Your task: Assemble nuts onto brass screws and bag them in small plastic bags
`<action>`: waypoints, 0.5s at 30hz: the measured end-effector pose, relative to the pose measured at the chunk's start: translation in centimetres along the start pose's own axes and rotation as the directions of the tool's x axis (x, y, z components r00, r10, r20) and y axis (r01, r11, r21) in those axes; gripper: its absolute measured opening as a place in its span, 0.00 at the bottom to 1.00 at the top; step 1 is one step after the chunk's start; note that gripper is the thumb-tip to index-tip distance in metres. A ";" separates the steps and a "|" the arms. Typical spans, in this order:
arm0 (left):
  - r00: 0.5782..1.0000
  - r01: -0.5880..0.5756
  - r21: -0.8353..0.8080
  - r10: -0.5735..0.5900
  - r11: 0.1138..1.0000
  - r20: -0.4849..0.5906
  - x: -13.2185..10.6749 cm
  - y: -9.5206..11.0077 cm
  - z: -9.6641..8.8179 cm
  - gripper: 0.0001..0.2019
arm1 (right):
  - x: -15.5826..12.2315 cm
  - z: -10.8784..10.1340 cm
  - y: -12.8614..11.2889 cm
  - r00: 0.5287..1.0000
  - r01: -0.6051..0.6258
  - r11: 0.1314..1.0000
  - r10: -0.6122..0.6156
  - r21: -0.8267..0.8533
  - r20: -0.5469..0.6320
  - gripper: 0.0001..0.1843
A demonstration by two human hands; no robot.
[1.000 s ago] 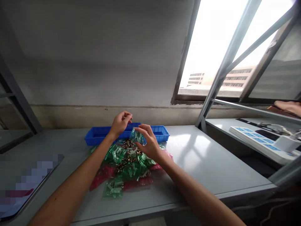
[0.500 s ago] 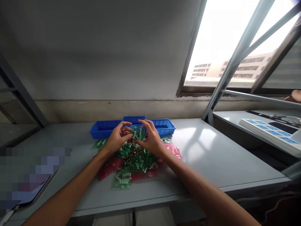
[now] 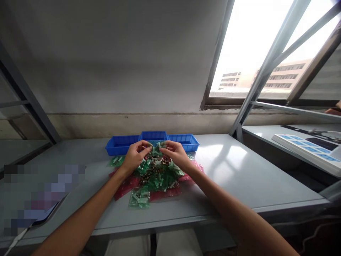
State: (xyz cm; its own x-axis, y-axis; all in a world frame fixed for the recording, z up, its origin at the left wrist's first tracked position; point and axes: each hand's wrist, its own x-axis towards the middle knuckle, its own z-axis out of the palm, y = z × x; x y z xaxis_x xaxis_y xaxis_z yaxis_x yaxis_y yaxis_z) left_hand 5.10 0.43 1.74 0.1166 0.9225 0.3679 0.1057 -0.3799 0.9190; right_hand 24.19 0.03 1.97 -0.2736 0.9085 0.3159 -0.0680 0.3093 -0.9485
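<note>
Between my two hands is a small clear green plastic bag [image 3: 156, 149] with pale pieces inside. My left hand [image 3: 137, 154] pinches its left edge between thumb and fingers. On the opposite edge, my right hand [image 3: 177, 153] has its fingers closed in the same way. Below them lies a heap of similar green bags [image 3: 161, 181] with small brass-coloured metal parts [image 3: 150, 174] among them. Pink-red plastic bags [image 3: 128, 185] lie under and around the heap. One green bag [image 3: 140, 198] rests at its front edge.
Three blue plastic bins, left [image 3: 122, 142], middle [image 3: 153, 136] and right [image 3: 186, 143], stand behind the heap on the grey table [image 3: 239, 185]. A blurred-out flat object [image 3: 50, 199] lies at left. Metal frame posts [image 3: 239, 106] rise at right, beside another table with a white device [image 3: 306, 147].
My fingers have closed onto the edges of the green bag, which were loosely spread around it before. The view has shifted slightly.
</note>
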 end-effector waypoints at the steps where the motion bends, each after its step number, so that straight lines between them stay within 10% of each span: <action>1: 0.999 -0.034 0.012 0.034 0.999 -0.003 0.0 0.0 0.0 0.08 | 0.1 -0.1 0.1 1.000 0.009 1.000 -0.008 0.021 -0.017 0.09; 6: 0.978 -0.199 0.015 0.200 0.980 -0.054 0.0 0.2 -0.2 0.04 | 0.5 -0.7 0.4 0.973 0.180 0.981 -0.188 -0.072 -0.131 0.08; 15: 0.995 0.072 -0.209 -0.055 0.975 0.084 -0.4 0.0 -0.2 0.11 | 0.1 -0.4 -0.4 0.988 0.045 0.999 -0.043 0.007 -0.148 0.12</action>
State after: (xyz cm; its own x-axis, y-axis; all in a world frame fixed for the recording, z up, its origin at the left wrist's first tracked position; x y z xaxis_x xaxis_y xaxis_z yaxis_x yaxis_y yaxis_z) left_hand 4.84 0.04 1.64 0.1934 0.9331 0.3032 -0.0948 -0.2898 0.9524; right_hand 24.61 0.14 2.43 -0.1250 0.9259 0.3566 -0.0869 0.3478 -0.9335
